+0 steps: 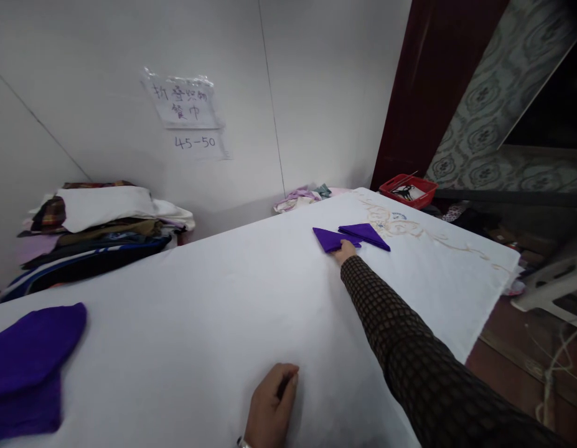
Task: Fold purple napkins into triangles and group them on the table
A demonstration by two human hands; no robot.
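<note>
My right hand point(346, 251) reaches out over the white-covered table point(213, 323) and grips the near edge of a purple napkin point(326, 239) folded into a triangle. Close behind and to the right lies a second folded purple napkin point(368, 234), also triangular; the two look close to overlapping. Nearer to me, my left hand point(272, 401) is over the cloth with its fingers curled and nothing visible in them. At the far left lies more purple cloth point(31, 354), spread wider, partly cut off by the frame's edge.
A stack of folded clothes point(115, 218) rises beyond the table's left back edge, against the wall. Crumpled pale fabric point(297, 199) lies at the back. A red basket point(426, 196) stands past the far right corner, and a white plastic stool point(556, 289) is at the right.
</note>
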